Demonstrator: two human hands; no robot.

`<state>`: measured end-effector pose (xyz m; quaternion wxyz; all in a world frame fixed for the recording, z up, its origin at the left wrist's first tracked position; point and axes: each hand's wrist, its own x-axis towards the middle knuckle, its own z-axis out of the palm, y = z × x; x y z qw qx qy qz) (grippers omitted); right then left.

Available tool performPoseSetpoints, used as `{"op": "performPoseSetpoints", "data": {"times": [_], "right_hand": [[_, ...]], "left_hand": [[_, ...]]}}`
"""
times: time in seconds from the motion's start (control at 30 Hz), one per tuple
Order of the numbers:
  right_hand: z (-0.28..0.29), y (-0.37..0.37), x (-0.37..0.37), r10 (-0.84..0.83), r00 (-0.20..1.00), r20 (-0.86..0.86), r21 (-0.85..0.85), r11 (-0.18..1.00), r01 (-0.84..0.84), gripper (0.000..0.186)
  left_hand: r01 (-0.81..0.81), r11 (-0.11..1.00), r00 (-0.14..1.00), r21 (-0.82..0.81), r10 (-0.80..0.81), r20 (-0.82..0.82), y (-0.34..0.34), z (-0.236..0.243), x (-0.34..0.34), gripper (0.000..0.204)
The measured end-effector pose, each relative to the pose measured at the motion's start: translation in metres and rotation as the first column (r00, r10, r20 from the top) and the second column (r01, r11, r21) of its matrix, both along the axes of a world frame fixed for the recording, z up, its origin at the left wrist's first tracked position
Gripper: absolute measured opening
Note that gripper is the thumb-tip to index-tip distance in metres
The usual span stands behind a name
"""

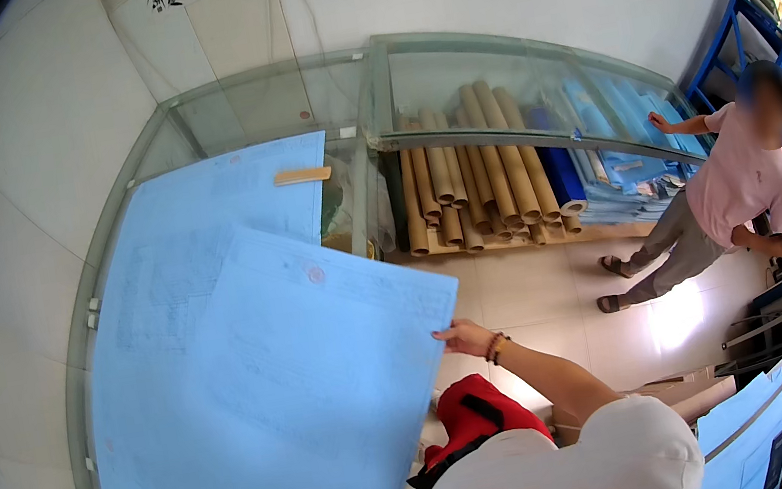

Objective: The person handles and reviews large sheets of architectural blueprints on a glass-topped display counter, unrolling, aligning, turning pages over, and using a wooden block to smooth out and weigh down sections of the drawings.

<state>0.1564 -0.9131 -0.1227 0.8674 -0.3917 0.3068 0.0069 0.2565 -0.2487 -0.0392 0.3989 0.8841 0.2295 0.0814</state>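
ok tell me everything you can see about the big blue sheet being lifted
The big blue sheet is large, thin, pale blue paper with faint line drawings and a small round red stamp near its upper edge. It is tilted up off more blue sheets lying on the glass counter. The right hand pinches its right corner. The left hand is not visible.

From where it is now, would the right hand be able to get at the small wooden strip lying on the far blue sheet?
Probably not directly: the right hand grips the lifted blue sheet, and the wooden strip lies well beyond it.
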Motion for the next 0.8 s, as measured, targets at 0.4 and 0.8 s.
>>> {"op": "performPoseSetpoints", "data": {"times": [0.4, 0.8], "right_hand": [[0.079, -0.116, 0.06, 0.396, 0.874, -0.283, -0.131, 0.886, -0.444, 0.077], [0.077, -0.06, 0.238, 0.034, 0.855, -0.517, -0.846, 0.131, -0.517, 0.085]], "left_hand": [[0.07, 0.996, 0.997, 0.062, -0.072, 0.026, -0.034, -0.009, 0.043, 0.049], [0.046, 0.974, 0.995, 0.223, -0.064, 0.074, 0.004, -0.01, 0.052, 0.048]]}}
